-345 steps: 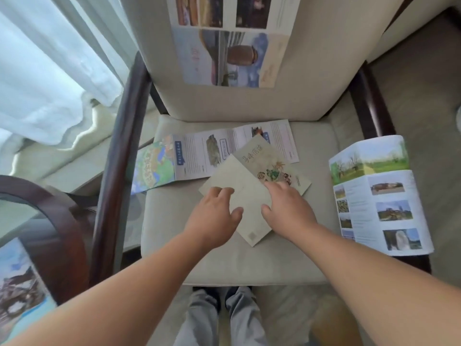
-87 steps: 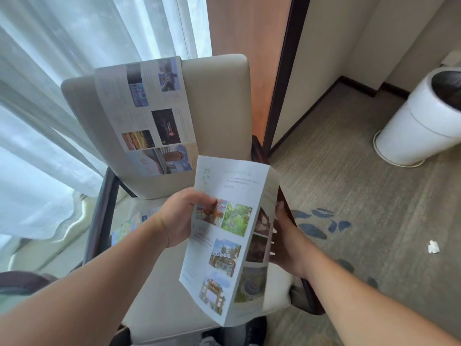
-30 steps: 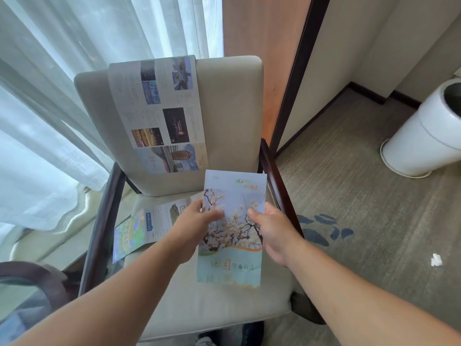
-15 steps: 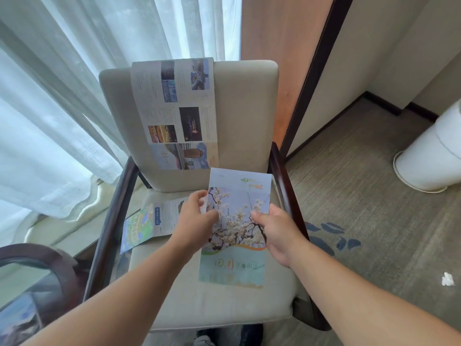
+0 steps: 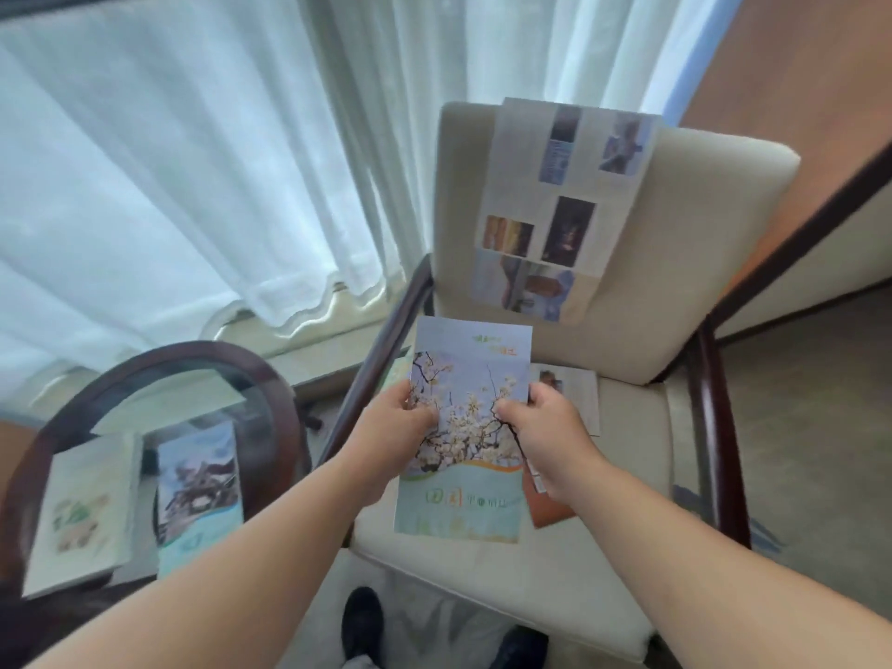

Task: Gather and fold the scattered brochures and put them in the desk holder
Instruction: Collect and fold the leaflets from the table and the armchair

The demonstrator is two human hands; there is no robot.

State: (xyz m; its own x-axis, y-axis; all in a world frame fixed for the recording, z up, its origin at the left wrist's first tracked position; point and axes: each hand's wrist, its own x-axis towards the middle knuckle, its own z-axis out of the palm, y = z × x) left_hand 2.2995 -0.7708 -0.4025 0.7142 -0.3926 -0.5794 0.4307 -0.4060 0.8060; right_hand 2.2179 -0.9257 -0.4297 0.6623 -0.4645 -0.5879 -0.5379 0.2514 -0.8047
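Note:
I hold a folded brochure with white blossoms on its cover [image 5: 466, 379] upright in front of me, above the chair seat. My left hand [image 5: 393, 429] pinches its left edge and my right hand [image 5: 548, 429] pinches its right edge. An orange edge of paper [image 5: 548, 514] shows under my right hand. A long unfolded brochure [image 5: 560, 210] hangs over the chair's backrest. Part of another brochure [image 5: 577, 393] lies on the seat behind my right hand. Two folded brochures lie on the glass side table, a pale one [image 5: 79, 509] and a blue one [image 5: 200, 485]. No desk holder is in view.
The beige armchair [image 5: 627, 475] has dark wooden arms [image 5: 714, 427]. The round glass side table with a dark wood rim [image 5: 159, 364] stands to its left. White sheer curtains [image 5: 193, 161] hang behind. My shoes [image 5: 362, 620] show at the bottom.
The view has swung left, so the glass side table with its two brochures is now in sight. I still hold the blossom brochure with both hands.

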